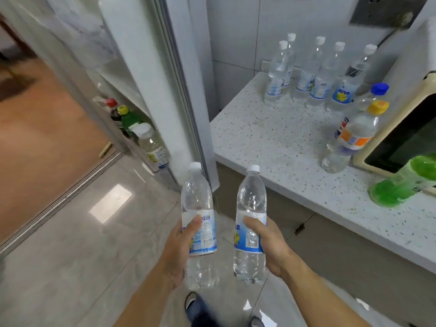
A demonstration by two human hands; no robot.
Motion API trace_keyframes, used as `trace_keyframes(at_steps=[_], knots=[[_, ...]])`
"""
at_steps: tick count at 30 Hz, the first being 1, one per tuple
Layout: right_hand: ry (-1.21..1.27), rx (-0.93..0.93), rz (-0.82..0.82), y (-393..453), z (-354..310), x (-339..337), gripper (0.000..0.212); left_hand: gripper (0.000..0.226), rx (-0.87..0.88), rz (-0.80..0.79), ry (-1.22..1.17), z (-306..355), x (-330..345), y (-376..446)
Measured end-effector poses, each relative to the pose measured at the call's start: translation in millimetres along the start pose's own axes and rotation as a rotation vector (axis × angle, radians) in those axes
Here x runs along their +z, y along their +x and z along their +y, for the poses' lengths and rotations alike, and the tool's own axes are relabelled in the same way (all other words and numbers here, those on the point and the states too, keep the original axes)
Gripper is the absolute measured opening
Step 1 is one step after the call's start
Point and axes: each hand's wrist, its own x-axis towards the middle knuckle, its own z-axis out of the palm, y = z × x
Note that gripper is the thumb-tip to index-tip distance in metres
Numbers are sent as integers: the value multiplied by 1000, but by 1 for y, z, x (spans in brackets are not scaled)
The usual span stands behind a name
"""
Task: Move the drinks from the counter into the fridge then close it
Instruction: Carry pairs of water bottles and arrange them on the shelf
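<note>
Two bottles held upright, one per hand, so one trip moves both: left hand (175, 251) wraps left bottle (199, 223) at label, right hand (271, 246) wraps right bottle (251, 223). Both off counter (271, 147), betw. it & open fridge door (132, 67). More bottles (313, 74) wait at back.

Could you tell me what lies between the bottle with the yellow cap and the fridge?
In the head view, only bare speckled counter separates the yellow-capped bottle from the fridge.
</note>
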Motion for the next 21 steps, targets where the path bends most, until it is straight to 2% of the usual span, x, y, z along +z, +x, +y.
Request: trace_keyframes(at_steps=[5,9,12,16,21], knots=[[-55,17,-140,2,20,64,46,53,24,143,-61,-4,-68,-23],[-106,41,-232,6,43,132,51,49,36,243,-104,-4,-135,-37],[-151,53,-280,11,60,190,53,49,34,281,-130,-1,-192,-45],[-188,62,-325,16,84,276,50,64,33,355,-191,5,-275,-52],[-194,48,-378,26,105,375,46,58,78,390,-245,17,-366,-51]])
